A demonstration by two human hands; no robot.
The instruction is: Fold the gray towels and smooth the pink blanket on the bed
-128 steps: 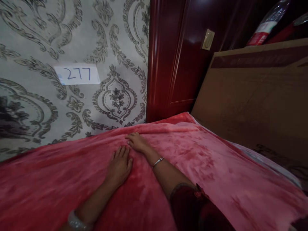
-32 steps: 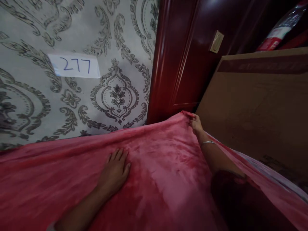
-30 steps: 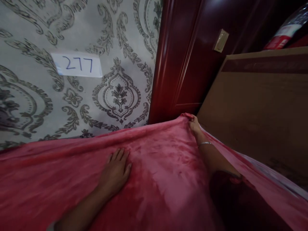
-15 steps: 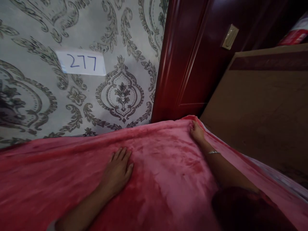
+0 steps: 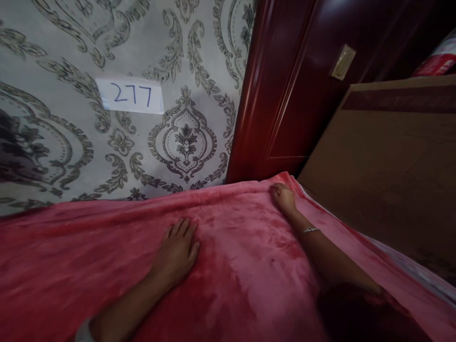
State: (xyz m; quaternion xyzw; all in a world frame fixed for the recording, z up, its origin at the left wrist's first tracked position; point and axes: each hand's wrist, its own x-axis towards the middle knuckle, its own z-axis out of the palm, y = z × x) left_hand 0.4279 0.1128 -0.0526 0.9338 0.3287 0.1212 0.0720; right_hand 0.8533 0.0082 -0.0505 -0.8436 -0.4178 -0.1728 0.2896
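Observation:
A plush blanket [image 5: 249,266] in pink and red spreads over the surface before me, with a low ridge along its wall side. My left hand [image 5: 176,249] lies flat on it, palm down and fingers stretched out. Near the blanket's far right corner, my right hand [image 5: 283,195] rests on the fabric with its fingers curled in. Whether a bit of cloth is caught in those fingers is hidden. A thin silver bracelet [image 5: 310,230] circles the right wrist.
Patterned wallpaper [image 5: 187,137] with a paper label reading 277 [image 5: 131,96] rises behind the blanket. A dark red wooden door panel [image 5: 292,95] with a gold handle [image 5: 344,62] adjoins it. A large cardboard box [image 5: 392,161] borders the right side.
My right hand has slid a little left, away from the blanket's corner, its fingers still curled. The left hand stays flat in place. The view has shifted slightly.

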